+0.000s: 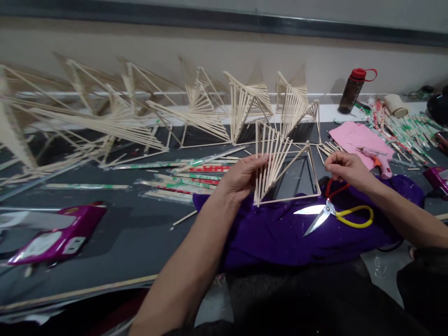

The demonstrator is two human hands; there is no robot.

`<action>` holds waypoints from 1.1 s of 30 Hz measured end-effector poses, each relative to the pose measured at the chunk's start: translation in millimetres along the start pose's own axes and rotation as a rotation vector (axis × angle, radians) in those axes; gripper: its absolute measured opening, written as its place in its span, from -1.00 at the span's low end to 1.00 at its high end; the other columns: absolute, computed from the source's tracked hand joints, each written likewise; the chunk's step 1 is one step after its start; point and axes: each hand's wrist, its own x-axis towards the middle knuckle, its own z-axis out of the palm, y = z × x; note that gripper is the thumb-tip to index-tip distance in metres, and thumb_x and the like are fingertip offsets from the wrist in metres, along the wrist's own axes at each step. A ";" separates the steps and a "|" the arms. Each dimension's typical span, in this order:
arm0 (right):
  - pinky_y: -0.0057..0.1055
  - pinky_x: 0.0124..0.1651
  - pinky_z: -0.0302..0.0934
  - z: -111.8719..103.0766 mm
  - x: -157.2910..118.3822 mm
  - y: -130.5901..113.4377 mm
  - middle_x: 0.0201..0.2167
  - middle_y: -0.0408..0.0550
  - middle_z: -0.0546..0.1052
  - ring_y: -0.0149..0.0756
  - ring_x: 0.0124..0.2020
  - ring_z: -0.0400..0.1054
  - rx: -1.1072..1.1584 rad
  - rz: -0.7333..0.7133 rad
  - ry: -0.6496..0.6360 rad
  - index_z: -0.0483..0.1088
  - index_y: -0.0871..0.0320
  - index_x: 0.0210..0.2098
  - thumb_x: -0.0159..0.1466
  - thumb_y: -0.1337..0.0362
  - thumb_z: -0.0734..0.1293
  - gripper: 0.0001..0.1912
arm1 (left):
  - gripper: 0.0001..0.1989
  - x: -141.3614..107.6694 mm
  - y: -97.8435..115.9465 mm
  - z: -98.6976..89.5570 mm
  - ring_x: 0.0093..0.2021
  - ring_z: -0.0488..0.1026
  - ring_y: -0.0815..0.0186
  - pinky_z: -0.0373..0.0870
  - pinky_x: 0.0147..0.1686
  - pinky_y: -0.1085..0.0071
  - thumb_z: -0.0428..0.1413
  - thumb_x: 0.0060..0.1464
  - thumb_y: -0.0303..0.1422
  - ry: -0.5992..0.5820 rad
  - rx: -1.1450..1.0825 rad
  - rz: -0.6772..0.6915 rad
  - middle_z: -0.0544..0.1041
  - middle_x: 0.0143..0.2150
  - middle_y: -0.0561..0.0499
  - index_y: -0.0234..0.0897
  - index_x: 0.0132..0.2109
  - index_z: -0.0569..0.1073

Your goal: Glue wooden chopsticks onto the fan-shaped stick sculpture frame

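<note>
My left hand (248, 173) is closed on the left side of a chopstick frame (275, 161), gripping its fan of thin wooden sticks. The frame's open triangular end points right, and its lower edge rests near a purple cloth (273, 242). To the right of the frame, apart from it, is my right hand (345, 169). Its fingers are curled together in a pinch; whatever they hold, if anything, is too small to make out. Just below that hand, scissors (328, 209) with one red and one yellow handle lie spread on the cloth.
Several similar stick frames (206, 116) line the wall. Paper-wrapped chopsticks (196, 179) lie left of my hands, more (416, 133) at the far right. A pink glue gun (383, 163) rests on pink cloth (359, 137); a red-capped bottle (351, 91) stands behind. A purple device (65, 233) sits left.
</note>
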 end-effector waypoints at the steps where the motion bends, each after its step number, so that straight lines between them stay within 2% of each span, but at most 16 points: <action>1: -0.51 -0.57 0.08 0.7 -0.5 0.8 -0.61 -0.26 0.35 -0.50 -0.63 0.21 -0.008 0.008 -0.010 0.39 0.16 -0.43 0.09 0.17 0.37 -0.83 | -0.92 2.6 -1.6 -1.4 -0.54 0.45 0.43 0.38 -0.53 0.60 0.31 -0.13 -0.51 -0.012 0.003 -0.011 0.56 -0.50 0.01 -0.38 -0.39 0.58; 4: -0.50 -0.57 0.09 2.1 -1.3 1.5 -0.59 -0.25 0.36 -0.49 -0.63 0.22 -0.021 0.030 -0.041 0.39 0.16 -0.43 0.07 0.15 0.37 -0.80 | -0.88 8.2 -4.8 -6.3 -0.56 0.44 0.44 0.37 -0.53 0.60 0.34 -0.17 -0.48 -0.052 0.016 -0.043 0.55 -0.52 0.01 -0.40 -0.40 0.58; 8: -0.50 -0.57 0.08 1.5 3.2 0.3 -0.61 -0.26 0.35 -0.49 -0.63 0.22 -0.044 0.031 -0.077 0.39 0.17 -0.44 0.08 0.16 0.35 -0.81 | -0.83 12.9 -6.7 -12.6 -0.57 0.42 0.47 0.32 -0.57 0.63 0.38 -0.26 -0.47 -0.024 0.052 -0.046 0.54 -0.54 0.04 -0.39 -0.44 0.56; 13: -0.52 -0.57 0.04 2.9 29.9 -1.1 -0.66 -0.24 0.35 -0.46 -0.62 0.23 -0.093 0.038 -0.092 0.41 0.17 -0.47 0.07 0.17 0.34 -0.83 | -0.81 16.0 -11.1 -14.4 -0.58 0.42 0.47 0.32 -0.56 0.62 0.37 -0.28 -0.47 -0.022 0.095 -0.045 0.54 -0.54 0.04 -0.37 -0.41 0.57; 16: -0.51 -0.51 0.10 9.4 54.9 2.0 -0.57 -0.19 0.44 -0.43 -0.55 0.29 -0.146 0.021 -0.055 0.48 0.18 -0.44 0.09 0.18 0.32 -0.81 | -0.79 14.7 -14.3 -12.8 -0.57 0.46 0.42 0.36 -0.53 0.58 0.37 -0.27 -0.45 -0.041 0.119 -0.076 0.56 -0.53 0.00 -0.39 -0.40 0.56; 21: -0.42 -0.27 0.23 27.5 84.2 6.2 -0.33 -0.08 0.59 -0.34 -0.34 0.40 -0.305 -0.111 -0.021 0.56 0.18 -0.22 0.16 0.25 0.31 -0.74 | -0.78 9.5 -18.6 -15.5 -0.52 0.53 0.28 0.43 -0.51 0.47 0.35 -0.23 -0.40 -0.092 0.130 -0.146 0.60 -0.49 -0.12 -0.42 -0.37 0.56; 25: -0.32 -0.11 0.26 38.2 90.8 6.3 -0.19 0.01 0.60 -0.24 -0.17 0.43 -0.342 -0.172 -0.002 0.54 0.21 -0.13 0.20 0.23 0.33 -0.71 | -0.75 6.7 -20.7 -22.4 -0.50 0.56 0.27 0.45 -0.48 0.47 0.35 -0.27 -0.47 -0.147 0.108 -0.155 0.62 -0.47 -0.14 -0.42 -0.34 0.57; 29: -0.29 -0.09 0.26 42.6 91.0 6.0 -0.20 0.00 0.59 -0.24 -0.18 0.42 -0.292 -0.159 -0.035 0.54 0.20 -0.14 0.22 0.20 0.32 -0.72 | -0.74 5.4 -22.2 -24.9 -0.51 0.55 0.29 0.44 -0.52 0.51 0.38 -0.31 -0.47 -0.219 0.078 -0.153 0.61 -0.48 -0.11 -0.40 -0.36 0.57; 33: -0.29 -0.10 0.25 44.4 89.5 5.8 -0.22 0.00 0.58 -0.23 -0.19 0.41 -0.293 -0.159 -0.067 0.55 0.20 -0.17 0.23 0.23 0.30 -0.74 | -0.74 5.1 -23.9 -24.3 -0.57 0.51 0.33 0.45 -0.53 0.50 0.37 -0.31 -0.47 -0.214 0.060 -0.161 0.59 -0.52 -0.07 -0.38 -0.36 0.56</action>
